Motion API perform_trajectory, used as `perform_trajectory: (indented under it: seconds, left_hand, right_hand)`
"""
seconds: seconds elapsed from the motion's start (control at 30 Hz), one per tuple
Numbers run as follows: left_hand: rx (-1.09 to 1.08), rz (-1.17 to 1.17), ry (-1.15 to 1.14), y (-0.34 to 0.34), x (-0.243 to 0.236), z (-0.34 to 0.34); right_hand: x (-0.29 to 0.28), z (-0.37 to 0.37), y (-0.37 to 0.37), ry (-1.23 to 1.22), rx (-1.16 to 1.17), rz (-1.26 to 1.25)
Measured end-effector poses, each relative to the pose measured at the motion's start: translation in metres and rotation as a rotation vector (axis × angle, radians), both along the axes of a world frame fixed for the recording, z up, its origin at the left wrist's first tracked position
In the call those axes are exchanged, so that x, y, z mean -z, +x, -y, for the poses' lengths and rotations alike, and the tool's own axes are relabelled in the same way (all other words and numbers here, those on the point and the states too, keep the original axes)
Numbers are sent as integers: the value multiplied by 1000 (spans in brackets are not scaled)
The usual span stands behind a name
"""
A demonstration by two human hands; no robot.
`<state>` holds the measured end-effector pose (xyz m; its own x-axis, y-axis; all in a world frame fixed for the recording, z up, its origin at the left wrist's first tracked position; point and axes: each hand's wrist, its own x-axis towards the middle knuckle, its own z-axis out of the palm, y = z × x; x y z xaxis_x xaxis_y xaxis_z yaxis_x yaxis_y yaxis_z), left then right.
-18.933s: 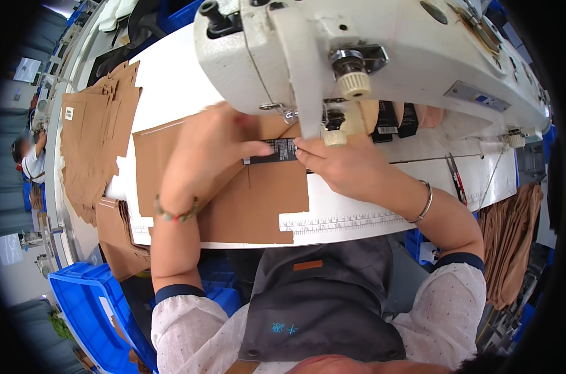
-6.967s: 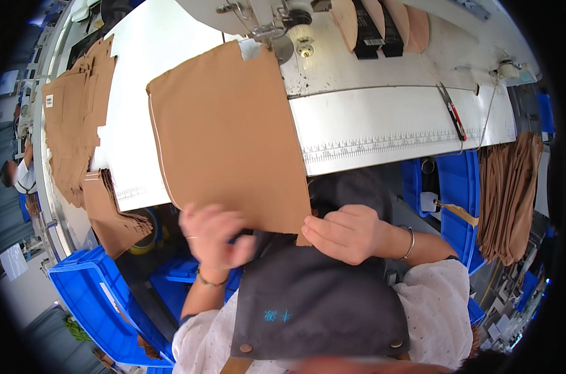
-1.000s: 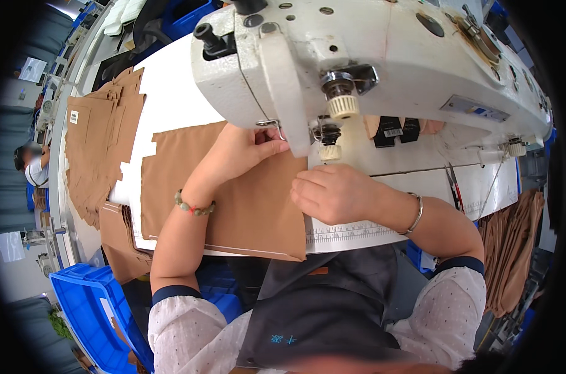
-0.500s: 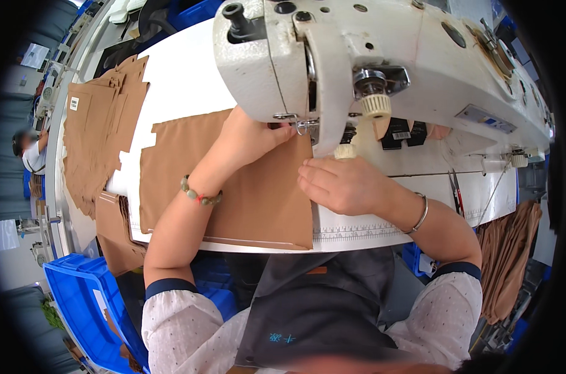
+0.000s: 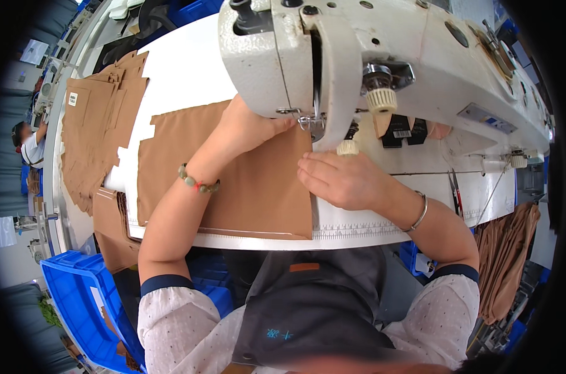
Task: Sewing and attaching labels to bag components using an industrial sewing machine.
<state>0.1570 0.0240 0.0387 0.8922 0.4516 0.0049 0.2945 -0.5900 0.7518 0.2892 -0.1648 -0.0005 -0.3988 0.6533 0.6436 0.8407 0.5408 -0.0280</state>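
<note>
A brown fabric panel (image 5: 251, 196) lies flat on the white machine table, its right edge running under the presser foot (image 5: 313, 124) of a white sewing machine (image 5: 264, 68). My left hand (image 5: 248, 128) rests on the panel just left of the foot, thumb stretched toward it; the machine head hides most of its fingers. On the near side of the foot, my right hand (image 5: 340, 181) has its fingers drawn together at the panel's right edge, closed on the cloth. A pale line runs along the panel's near edge.
Brown cut pieces (image 5: 99, 124) are stacked at the left, with a folded bundle (image 5: 111, 224) overhanging the table. A blue crate (image 5: 83, 305) stands below. Scissors or snips (image 5: 455, 193) lie right; brown pieces (image 5: 507, 262) hang beyond. Another person (image 5: 32, 146) is far left.
The panel has slid a little away from me along the foot. My left hand has moved slightly farther in with it, its thumb now straighter. My right hand stays at the edge.
</note>
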Motion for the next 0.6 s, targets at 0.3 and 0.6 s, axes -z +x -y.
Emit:
perform_trajectory:
  seconds: [0.3,0.6]
  left_hand:
    - [-48,55,215,-45,-12,42]
    - [55,130,522,-104,0,133]
  right_hand:
    - [-4,17,-13,-33,-70,5]
    - [-13,60,-49,-64,-48,-138]
